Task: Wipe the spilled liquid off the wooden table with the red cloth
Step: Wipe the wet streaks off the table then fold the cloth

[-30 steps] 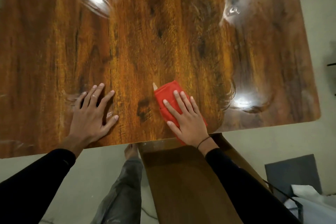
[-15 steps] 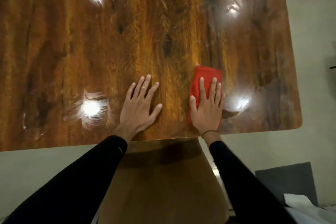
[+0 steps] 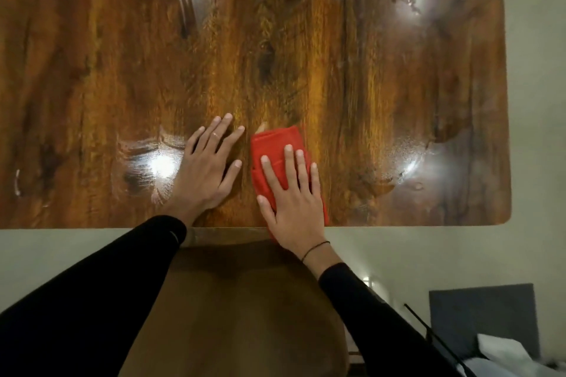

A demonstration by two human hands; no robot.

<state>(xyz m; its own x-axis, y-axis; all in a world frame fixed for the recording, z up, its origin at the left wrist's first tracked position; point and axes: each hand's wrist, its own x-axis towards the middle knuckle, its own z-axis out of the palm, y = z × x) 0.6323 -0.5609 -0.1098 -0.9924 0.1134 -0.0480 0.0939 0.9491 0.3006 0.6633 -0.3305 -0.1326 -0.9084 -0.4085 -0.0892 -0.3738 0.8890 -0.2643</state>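
Pale floor (image 3: 428,254) below, with a brown wooden seat (image 3: 239,300) tucked against the near edge of the glossy wooden tabletop (image 3: 352,70). At lower right, a grey box (image 3: 484,321) with crumpled white material (image 3: 505,355) in it. Near edge: right hand (image 3: 294,202) flat, fingers spread, pressing the folded red cloth (image 3: 275,147), whose near corner hangs just over the edge. Just beside it, left hand (image 3: 205,168) flat and released on bare wood. Farther out, wet smears and droplets (image 3: 407,168) glinting at right.
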